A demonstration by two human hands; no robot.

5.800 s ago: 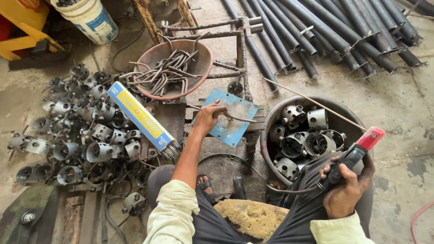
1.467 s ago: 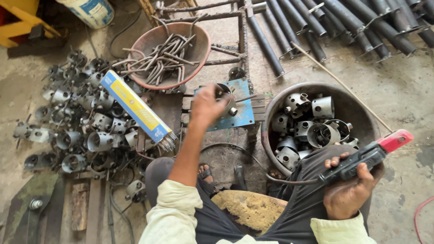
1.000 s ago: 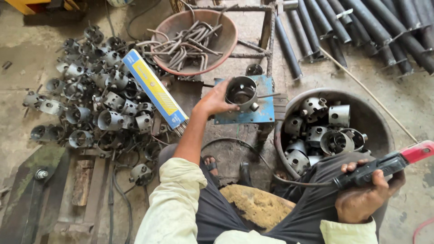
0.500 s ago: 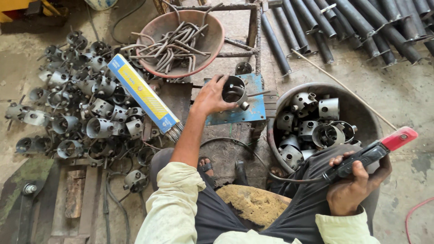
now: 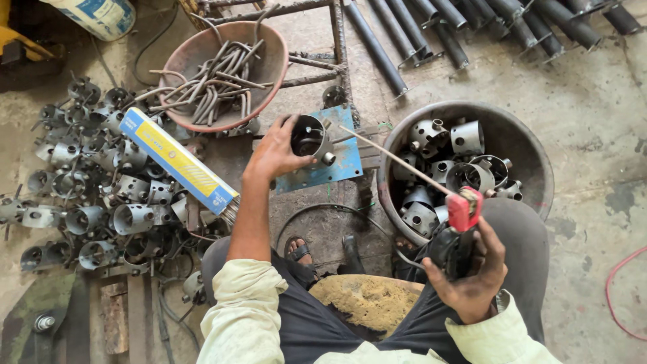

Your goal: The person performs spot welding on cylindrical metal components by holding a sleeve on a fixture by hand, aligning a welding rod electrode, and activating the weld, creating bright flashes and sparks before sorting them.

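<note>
Gritty workshop floor holds a blue plate (image 5: 335,156) where the left hand (image 5: 275,149) grips a steel collar (image 5: 309,137). Right hand (image 5: 472,280) clutches the electrode holder (image 5: 458,229), rod (image 5: 394,156) poised; welding likely needs steady tip contact.

A single head-worn camera looks steeply down from above the seated person, close over the lap and both arms, facing forward across the concrete workshop floor (image 5: 593,135); its far edge probably crops the stacked pipes (image 5: 472,27).

Stained grey concrete floor (image 5: 593,121)
</note>
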